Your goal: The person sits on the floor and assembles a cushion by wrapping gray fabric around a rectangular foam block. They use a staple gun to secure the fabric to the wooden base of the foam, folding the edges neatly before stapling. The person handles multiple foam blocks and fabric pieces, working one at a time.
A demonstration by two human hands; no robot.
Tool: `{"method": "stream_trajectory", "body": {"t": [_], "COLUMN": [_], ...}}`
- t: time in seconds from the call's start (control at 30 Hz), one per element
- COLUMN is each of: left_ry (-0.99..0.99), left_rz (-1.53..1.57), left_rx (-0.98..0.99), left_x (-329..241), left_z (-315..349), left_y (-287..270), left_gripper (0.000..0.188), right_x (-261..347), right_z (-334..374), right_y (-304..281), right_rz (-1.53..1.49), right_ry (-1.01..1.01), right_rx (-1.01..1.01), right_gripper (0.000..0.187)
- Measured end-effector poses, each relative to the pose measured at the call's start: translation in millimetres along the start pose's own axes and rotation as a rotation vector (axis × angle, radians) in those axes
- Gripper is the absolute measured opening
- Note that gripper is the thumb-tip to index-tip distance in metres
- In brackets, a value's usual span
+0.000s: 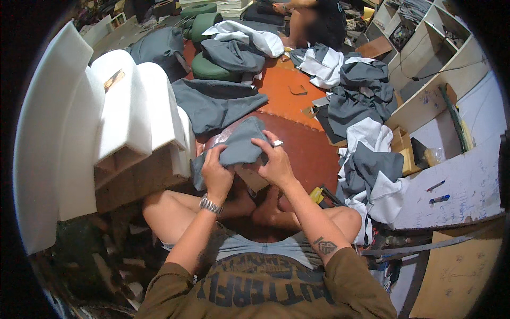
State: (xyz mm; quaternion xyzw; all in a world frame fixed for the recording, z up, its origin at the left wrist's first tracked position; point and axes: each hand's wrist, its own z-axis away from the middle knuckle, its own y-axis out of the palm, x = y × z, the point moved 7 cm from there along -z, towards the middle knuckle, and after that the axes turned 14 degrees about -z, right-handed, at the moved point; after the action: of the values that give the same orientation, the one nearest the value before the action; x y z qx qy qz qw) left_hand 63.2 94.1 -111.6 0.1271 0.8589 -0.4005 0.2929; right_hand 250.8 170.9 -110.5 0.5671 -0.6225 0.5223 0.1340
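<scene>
A piece of grey fabric [240,144] is held up in front of my crossed legs. My left hand [217,173] pinches its lower left edge, fingers closed on the cloth. Gripping the right side of the same cloth is my right hand [275,164], with a ring on one finger. Under the fabric, between my hands, a pale flat piece [252,177] shows; its far part is hidden by the cloth. Beyond lies a larger sheet of grey fabric [215,103] on the floor covering.
White foam-covered curved forms [123,111] stand close on my left. Grey and white fabric piles [357,95] line the right side, beside wooden shelving [419,58]. Green round cushions [212,68] sit ahead. Another person [319,24] sits at the far side. Pens [440,199] lie on a white board.
</scene>
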Motion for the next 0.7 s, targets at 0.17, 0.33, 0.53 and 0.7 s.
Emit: {"method": "stream_trajectory", "body": {"t": [0.17,0.33,0.53,0.7], "left_ry": [0.110,0.338,0.424,-0.908], "left_rz": [0.116,0.111,-0.233,0.233], "left_rx": [0.047,0.209,-0.107,0.303], "left_x": [-19.1,-47.8,-24.3,80.8], "left_z": [-40.4,-56.0,-29.8,106.3], "left_y": [37.4,53.2,-2.9,17.8], "left_gripper": [0.042,0.040,0.042,0.038], "right_x": [-1.5,9.7,-14.4,9.4], "right_z": [9.8,4.1,-15.6,0.7], "right_y": [-29.0,-53.2,-50.5,-37.8], "right_rz": [0.079,0.440,0.248,0.360], "right_ry": [0.179,-0.023,-0.063,-0.241], "right_rx": [-0.234,-0.280,0.002,0.117], "right_gripper": [0.057,0.041,0.041,0.066]}}
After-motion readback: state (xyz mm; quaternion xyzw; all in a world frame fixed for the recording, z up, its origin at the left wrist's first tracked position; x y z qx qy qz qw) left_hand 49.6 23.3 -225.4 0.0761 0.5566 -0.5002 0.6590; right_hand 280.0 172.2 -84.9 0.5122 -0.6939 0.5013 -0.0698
